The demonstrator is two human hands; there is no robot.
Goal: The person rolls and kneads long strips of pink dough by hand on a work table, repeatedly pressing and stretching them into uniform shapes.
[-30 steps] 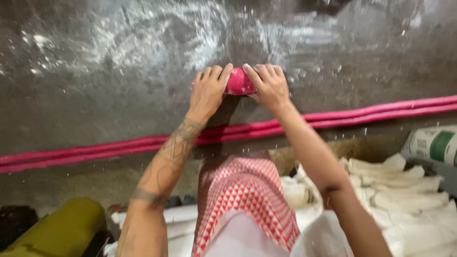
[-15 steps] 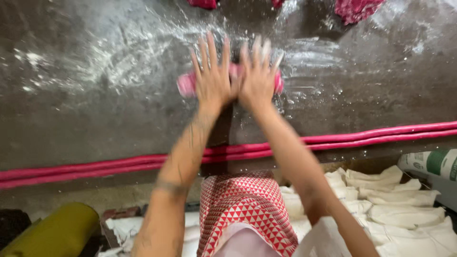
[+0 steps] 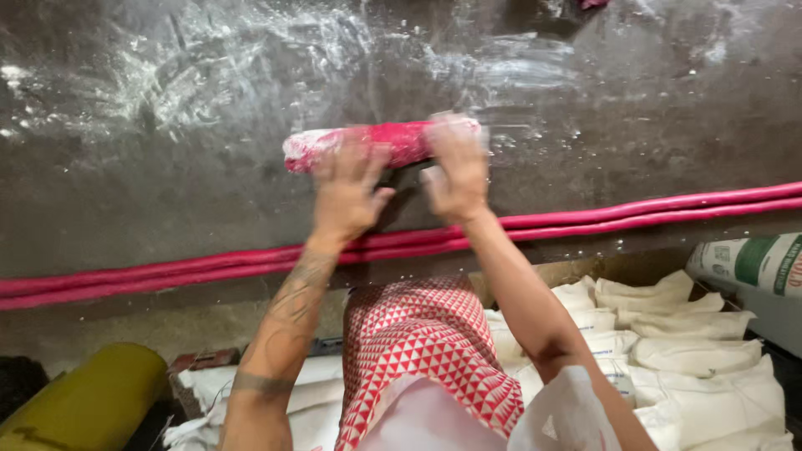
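The soft, pliable pink roll is being pressed flat-handed by left hand and right hand; fingers spread, nothing pinched.

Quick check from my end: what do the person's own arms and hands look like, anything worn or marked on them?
Both hands are bare, no gloves or rings visible. The left hand leads into a bare forearm with dark tattoo patterns and a dark band tattoo nearer the elbow. The right hand leads into a bare, unmarked forearm that ends at a thin, translucent white plastic sleeve edge near the elbow.
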